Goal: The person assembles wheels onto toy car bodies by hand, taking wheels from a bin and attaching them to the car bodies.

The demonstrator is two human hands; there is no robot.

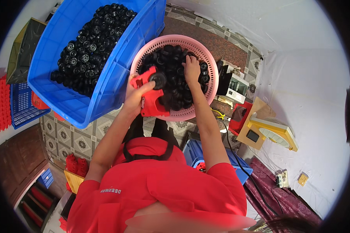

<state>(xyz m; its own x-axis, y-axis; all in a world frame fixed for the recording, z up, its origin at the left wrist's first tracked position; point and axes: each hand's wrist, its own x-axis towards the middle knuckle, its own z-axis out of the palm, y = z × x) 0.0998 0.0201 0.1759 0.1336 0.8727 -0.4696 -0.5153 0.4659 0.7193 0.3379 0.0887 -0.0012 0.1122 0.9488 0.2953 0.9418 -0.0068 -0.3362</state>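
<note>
We have one view only, from the left of two fisheye cameras worn on the person's head, looking steeply down over the red shirt [159,186] and along both forearms, which enter from the lower edge. We sit close to the pink basket [206,58] and the blue crate [105,89], which fill the upper middle. Straight edges bend toward our dark round rim, where the tiled floor [62,136] and white wall [311,97] curve away.

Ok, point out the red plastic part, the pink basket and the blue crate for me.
red plastic part [153,105]: head view, on its lower red body below the black wheel.
pink basket [210,66]: head view, on its perforated right rim.
blue crate [105,83]: head view, on its right outer wall.
</note>
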